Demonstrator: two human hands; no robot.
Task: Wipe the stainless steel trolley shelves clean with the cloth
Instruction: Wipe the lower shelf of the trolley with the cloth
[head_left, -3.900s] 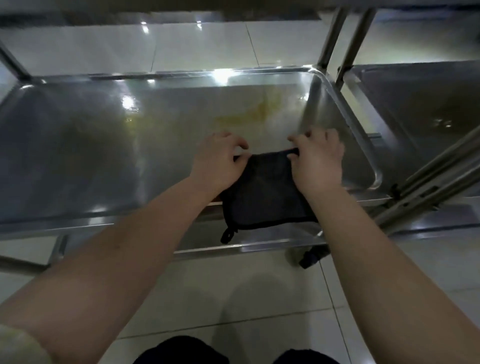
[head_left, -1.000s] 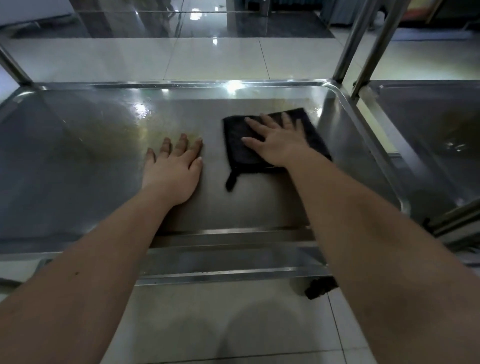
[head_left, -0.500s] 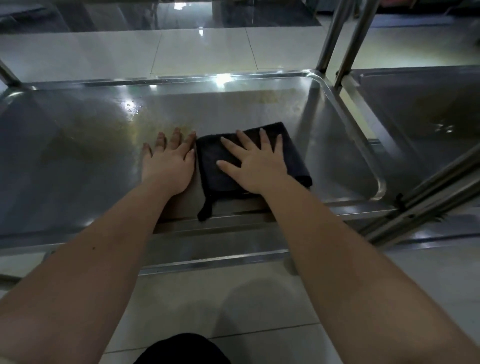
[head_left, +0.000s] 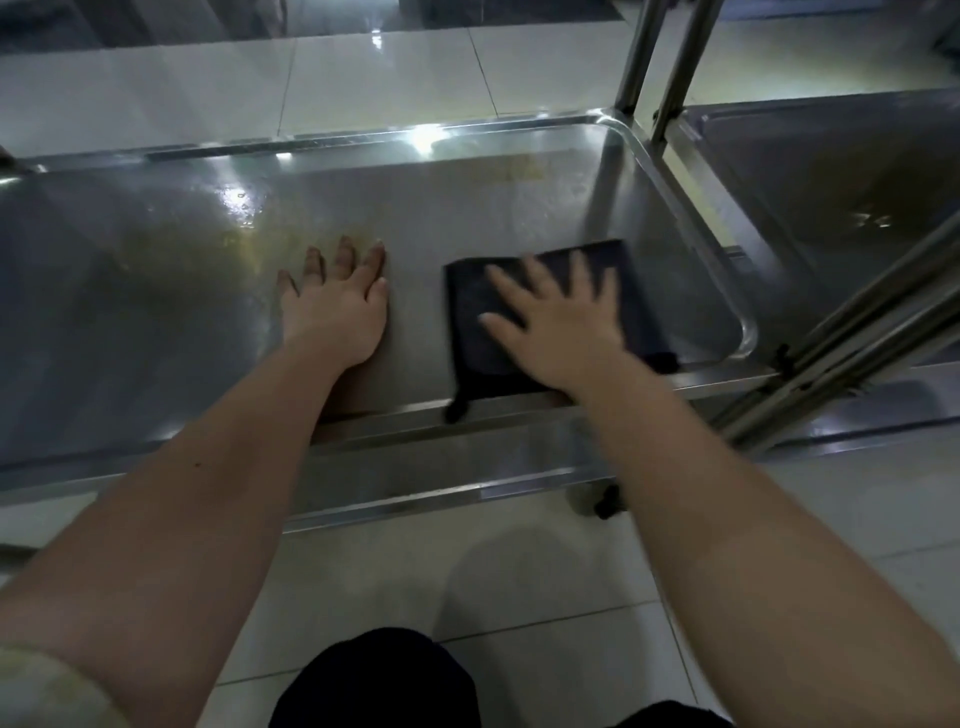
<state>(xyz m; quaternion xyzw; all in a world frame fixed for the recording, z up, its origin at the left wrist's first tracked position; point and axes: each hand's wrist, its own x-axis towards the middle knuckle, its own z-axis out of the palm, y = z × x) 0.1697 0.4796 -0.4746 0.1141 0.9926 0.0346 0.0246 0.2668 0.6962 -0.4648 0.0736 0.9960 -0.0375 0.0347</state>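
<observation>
A low stainless steel trolley shelf (head_left: 467, 208) spans the view, with a raised rim and yellowish smears on its surface. A folded black cloth (head_left: 470, 306) lies flat on the shelf's near right part, a small loop hanging over the front rim. My right hand (head_left: 556, 322) presses down on the cloth with fingers spread and straight. My left hand (head_left: 337, 306) rests flat on the bare steel to the left of the cloth, apart from it, fingers straight.
Two upright steel posts (head_left: 660, 62) rise at the shelf's far right corner. A second trolley shelf (head_left: 831, 171) stands to the right, with slanted steel bars (head_left: 857, 353) in front of it. A black caster (head_left: 605, 501) sits below the front rim. Tiled floor (head_left: 363, 78) surrounds everything.
My right hand has slid the cloth to the right along the shelf's front, away from my left hand, which stays flat in place. Earlier, both hands gripped the cloth.
</observation>
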